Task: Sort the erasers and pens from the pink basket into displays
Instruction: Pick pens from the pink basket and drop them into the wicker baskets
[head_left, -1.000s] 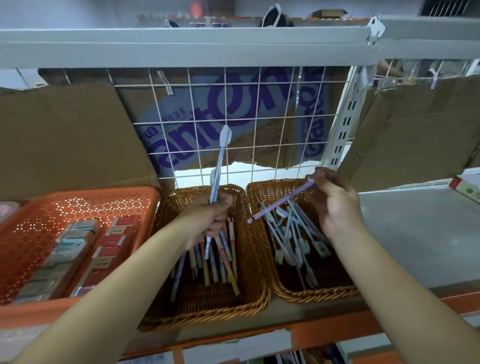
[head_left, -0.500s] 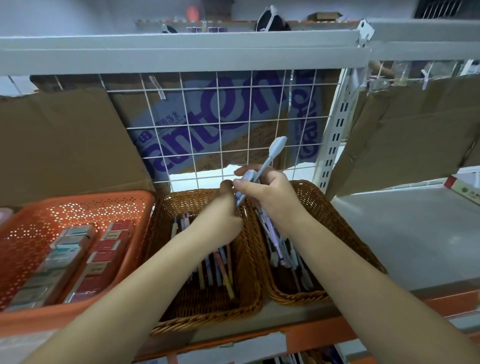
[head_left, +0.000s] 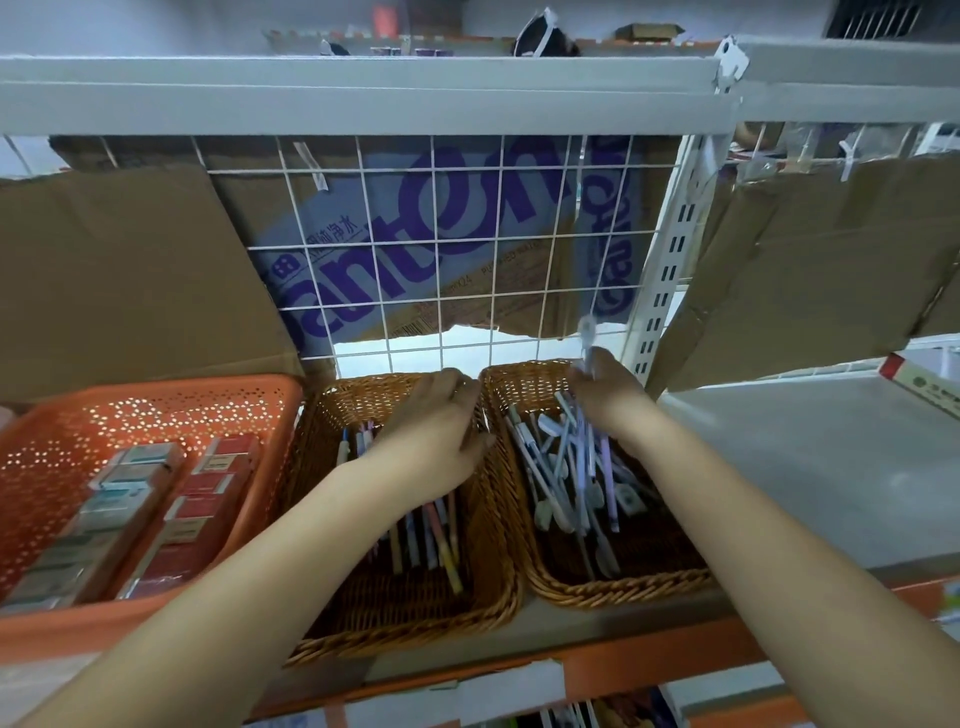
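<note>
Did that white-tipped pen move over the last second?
Yes: the pen went rightward, from over the left wicker basket to over the right wicker basket, in the right hand.

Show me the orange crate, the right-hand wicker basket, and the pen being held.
orange crate (head_left: 156, 385): head view, back rim.
right-hand wicker basket (head_left: 623, 592): head view, front rim.
pen (head_left: 587, 332): head view, blurred top end above the right hand (head_left: 608, 397).

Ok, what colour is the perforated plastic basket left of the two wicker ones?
Orange. The plastic basket shows best in the head view.
</note>
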